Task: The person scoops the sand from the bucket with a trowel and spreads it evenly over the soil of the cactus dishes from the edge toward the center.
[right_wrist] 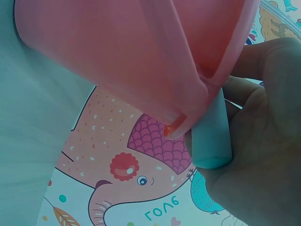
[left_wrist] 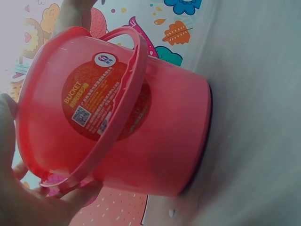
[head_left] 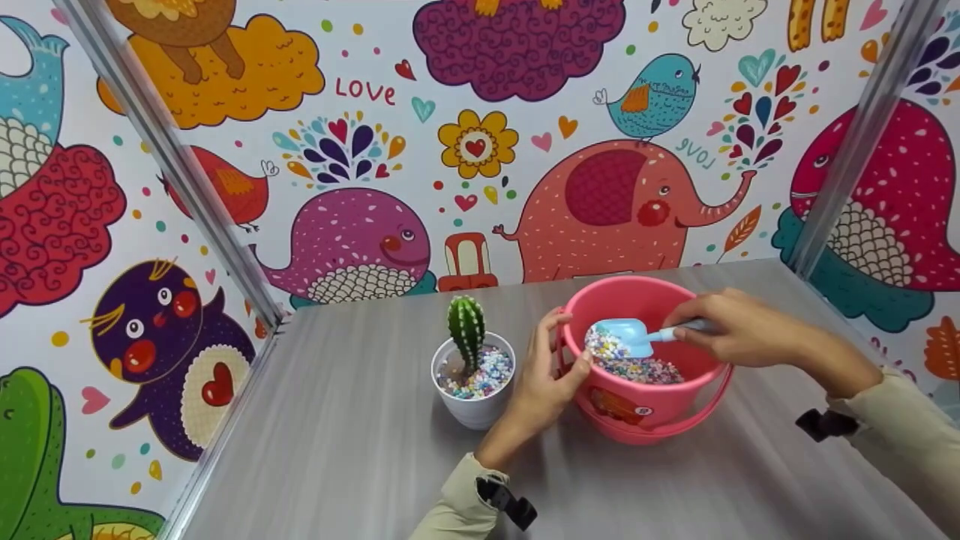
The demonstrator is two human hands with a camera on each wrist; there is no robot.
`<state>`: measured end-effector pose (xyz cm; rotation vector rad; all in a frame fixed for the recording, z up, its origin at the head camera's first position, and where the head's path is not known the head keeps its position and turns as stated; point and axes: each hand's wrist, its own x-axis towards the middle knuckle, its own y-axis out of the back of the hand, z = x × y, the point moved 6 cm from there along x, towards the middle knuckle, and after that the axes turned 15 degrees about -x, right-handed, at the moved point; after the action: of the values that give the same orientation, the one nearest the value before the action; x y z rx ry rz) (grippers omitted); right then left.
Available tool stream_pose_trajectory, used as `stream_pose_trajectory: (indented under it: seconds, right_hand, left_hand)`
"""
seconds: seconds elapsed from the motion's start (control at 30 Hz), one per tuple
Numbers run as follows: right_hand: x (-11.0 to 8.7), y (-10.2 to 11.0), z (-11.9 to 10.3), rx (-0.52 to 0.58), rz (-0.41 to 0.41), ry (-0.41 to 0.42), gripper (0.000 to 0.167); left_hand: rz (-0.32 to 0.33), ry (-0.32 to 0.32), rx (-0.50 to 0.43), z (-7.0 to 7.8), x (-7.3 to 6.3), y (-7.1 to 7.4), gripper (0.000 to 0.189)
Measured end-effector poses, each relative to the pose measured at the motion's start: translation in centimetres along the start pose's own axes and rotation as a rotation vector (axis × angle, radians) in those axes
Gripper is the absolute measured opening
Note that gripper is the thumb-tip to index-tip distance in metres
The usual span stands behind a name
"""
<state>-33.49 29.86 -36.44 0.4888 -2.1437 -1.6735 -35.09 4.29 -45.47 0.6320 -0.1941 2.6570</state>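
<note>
A pink bucket stands on the table with small multicoloured beads in its bottom. My left hand grips its left side, thumb at the rim and fingers spread round the wall. In the left wrist view the bucket's round label faces the camera and its handle hangs down across the front. My right hand holds a light blue toy shovel by its handle, over the right rim. Pale beads lie on the shovel's blade, inside the bucket. The right wrist view shows the shovel handle's blunt end beside the rim.
Left of the bucket, close to my left hand, a white pot holds a green cactus among coloured beads. Printed panels with cartoon animals and metal posts enclose the grey table. A small pale bit lies near the bucket's base.
</note>
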Motion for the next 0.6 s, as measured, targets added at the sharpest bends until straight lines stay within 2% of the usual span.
stream_pose_trajectory:
  seconds: [0.17, 0.37, 0.47, 0.6]
  right_hand:
    - [-0.1, 0.1, -0.2, -0.006, 0.013, 0.017, 0.025]
    - [-0.2, 0.0, -0.2, -0.011, 0.028, 0.019, 0.027]
    - [-0.2, 0.0, -0.3, -0.015, 0.035, 0.027, 0.027]
    - [-0.1, -0.1, -0.4, -0.023, 0.043, 0.043, 0.026]
  left_hand:
    - [0.013, 0.01, 0.011, 0.2, 0.0, -0.1, 0.069]
    - [0.044, 0.075, 0.083, 0.9, -0.1, 0.0, 0.07]
    - [0.055, 0.091, 0.151, 1.4, -0.1, 0.2, 0.072]
    - [0.061, 0.066, 0.259, 2.4, 0.0, 0.6, 0.076]
